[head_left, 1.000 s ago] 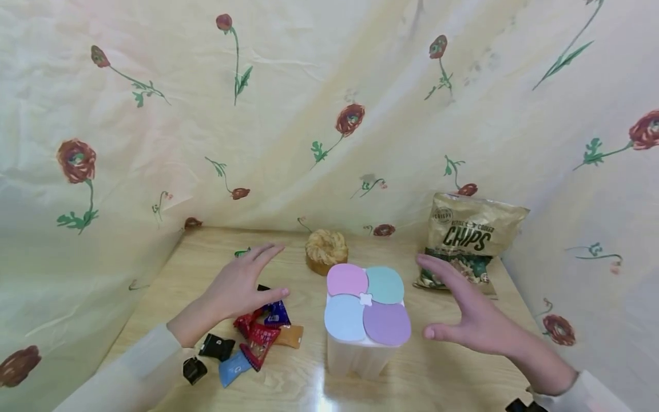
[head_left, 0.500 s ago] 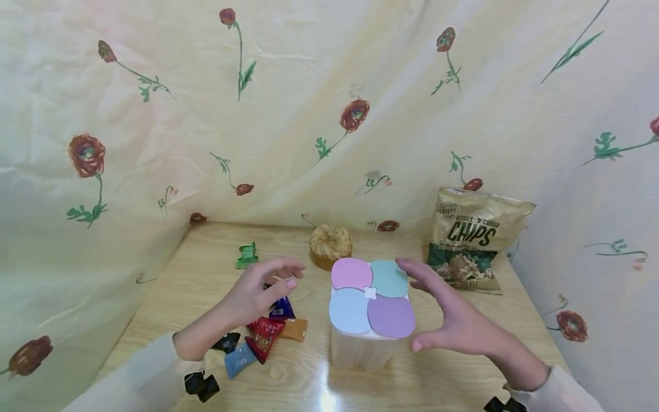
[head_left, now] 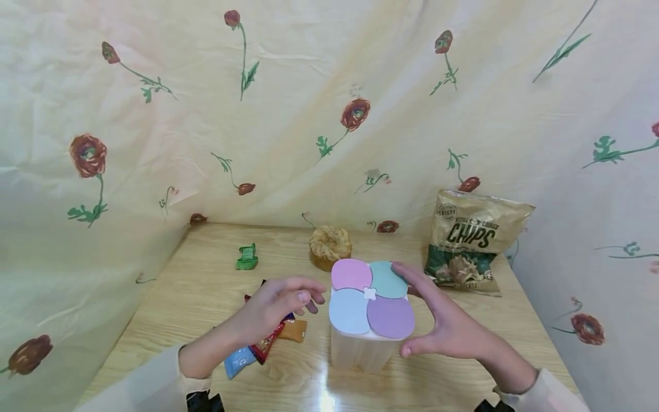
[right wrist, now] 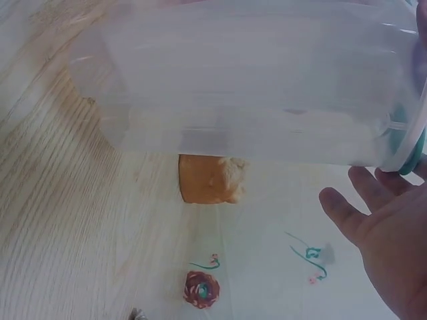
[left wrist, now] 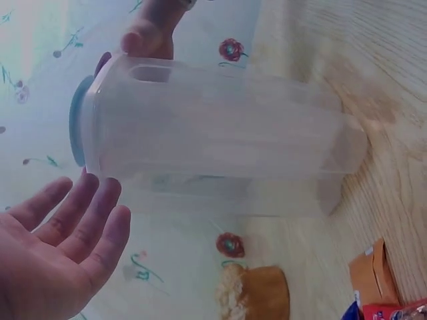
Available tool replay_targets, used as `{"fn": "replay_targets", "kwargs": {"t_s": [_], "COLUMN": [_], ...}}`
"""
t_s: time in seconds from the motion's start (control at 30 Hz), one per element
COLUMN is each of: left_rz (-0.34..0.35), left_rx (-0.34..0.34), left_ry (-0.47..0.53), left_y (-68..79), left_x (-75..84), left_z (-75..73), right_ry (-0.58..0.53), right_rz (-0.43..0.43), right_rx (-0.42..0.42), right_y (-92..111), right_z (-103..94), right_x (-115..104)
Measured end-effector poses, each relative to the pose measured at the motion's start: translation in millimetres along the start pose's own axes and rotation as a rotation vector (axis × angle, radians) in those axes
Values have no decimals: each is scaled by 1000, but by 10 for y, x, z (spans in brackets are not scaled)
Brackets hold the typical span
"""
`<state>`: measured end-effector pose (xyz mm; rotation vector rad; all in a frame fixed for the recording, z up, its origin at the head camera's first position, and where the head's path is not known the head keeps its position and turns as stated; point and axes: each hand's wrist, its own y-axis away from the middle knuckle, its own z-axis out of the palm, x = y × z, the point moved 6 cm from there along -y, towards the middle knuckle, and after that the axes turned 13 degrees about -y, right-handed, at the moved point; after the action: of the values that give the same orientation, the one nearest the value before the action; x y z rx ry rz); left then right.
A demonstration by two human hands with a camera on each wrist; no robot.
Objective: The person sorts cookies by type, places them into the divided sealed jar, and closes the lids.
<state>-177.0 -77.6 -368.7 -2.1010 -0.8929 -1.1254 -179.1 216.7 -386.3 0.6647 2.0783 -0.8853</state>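
A tall translucent plastic container (left wrist: 220, 127) stands upright on the table, its lid (head_left: 391, 317) made of pink, teal, light blue and purple petals round a small white centre. My left hand (head_left: 280, 306) hovers at the container's left side, fingers loosely bent and holding nothing. In the left wrist view its fingertips lie close to the lid's edge. On the other side, my right hand (head_left: 437, 320) spreads its thumb and fingers, with the index fingertip right at the teal petal and the thumb beside the purple one. Nothing is gripped by this hand.
Behind the container sits a ring-shaped pastry (head_left: 330, 246). A chips bag (head_left: 471, 240) stands at the back right. Several wrapped candies, among them an orange packet (head_left: 294, 331) and a light blue packet (head_left: 239, 361), lie under the left arm. Farther back is a green packet (head_left: 247, 257).
Both hands have come inward toward the container, the left moving right and the right moving left. The green packet, mostly covered by the left hand before, now shows.
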Motion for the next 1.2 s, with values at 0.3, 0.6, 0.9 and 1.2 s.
{"fn": "replay_targets", "kwargs": {"t_s": [0.3,0.6,0.9,1.2], "left_rz": [-41,-132,-234,-298], "left_rx": [-43,-77,-120,-135], "left_ry": [31,119,308,349], "left_y": [-51,-79,-95,-98], "left_x": [63,120,97,85], "left_z": [32,25,37,42], "right_ry": [-46,-25,36,88], "right_rz": [82,99,75,125], "right_rx": [36,46,8,14], "right_y": [-7,-8,-42,-65], "right_z": [5,-6,-43,-70], "right_x": [-1,16,-19,-77]}}
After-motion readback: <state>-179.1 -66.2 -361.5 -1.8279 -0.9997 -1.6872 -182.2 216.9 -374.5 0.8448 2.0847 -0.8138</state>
